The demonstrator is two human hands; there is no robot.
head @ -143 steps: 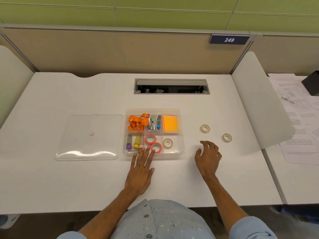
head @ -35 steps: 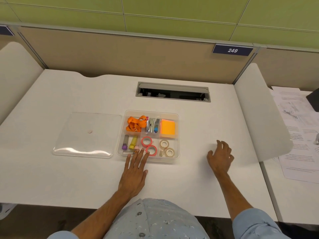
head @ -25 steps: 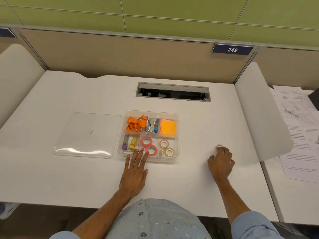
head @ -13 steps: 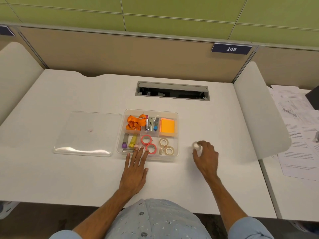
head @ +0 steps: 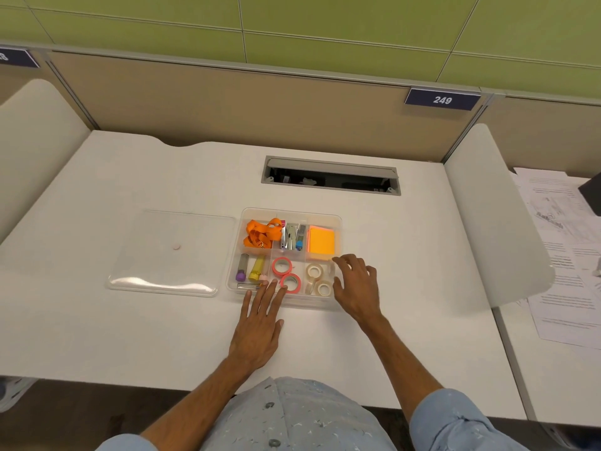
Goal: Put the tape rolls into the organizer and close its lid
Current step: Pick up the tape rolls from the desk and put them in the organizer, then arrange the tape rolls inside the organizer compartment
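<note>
with your right hand [head: 356, 289] spread loose at the clear plastic organizer [head: 337, 222], let the last beige tape roll [head: 331, 267] settle flat, left hand [head: 260, 323] flat and empty.

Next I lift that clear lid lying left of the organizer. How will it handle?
The lid looks thin and glossy, so probably light, slightly bendy and slippery. It lies flat on the desk, so a fingertip must likely catch an edge first. The organizer is right beside it, a short carry.
</note>
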